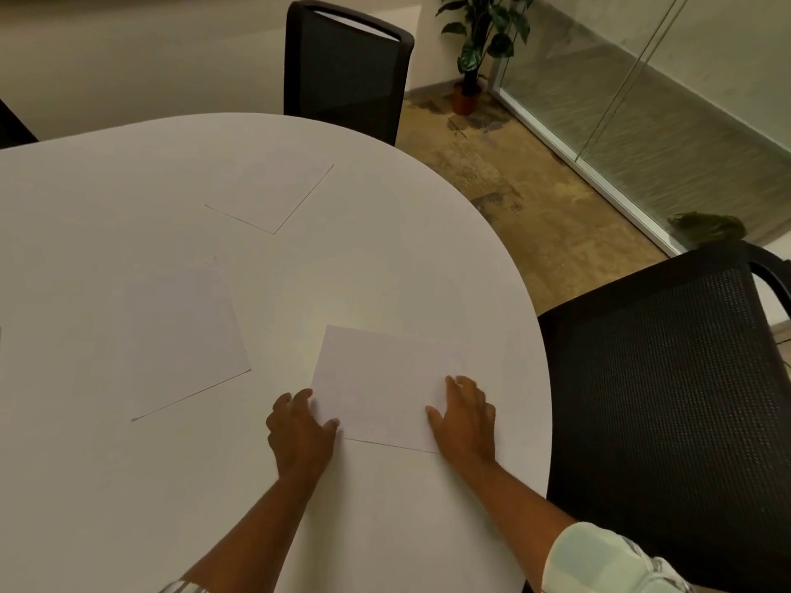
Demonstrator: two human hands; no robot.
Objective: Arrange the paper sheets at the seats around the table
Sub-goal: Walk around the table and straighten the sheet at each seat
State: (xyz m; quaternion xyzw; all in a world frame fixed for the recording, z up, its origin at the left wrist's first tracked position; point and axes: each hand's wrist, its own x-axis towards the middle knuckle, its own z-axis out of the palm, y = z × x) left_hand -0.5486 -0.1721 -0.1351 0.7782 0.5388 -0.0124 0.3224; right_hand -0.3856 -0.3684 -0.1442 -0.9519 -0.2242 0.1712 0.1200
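Three white paper sheets lie flat on the round white table [107,485]. The nearest sheet [381,383] sits by the table's right edge, in front of the black mesh chair [667,378]. My left hand [299,434] rests on its left corner with fingers spread. My right hand [466,417] presses flat on its right side. A second sheet [184,340] lies to the left, turned at an angle. A third sheet [274,192] lies farther back, near the far black chair [342,70].
A potted plant [475,44] stands on the floor behind the far chair, next to a glass wall [642,100] running along the right. Part of another dark chair [13,126] shows at the far left edge.
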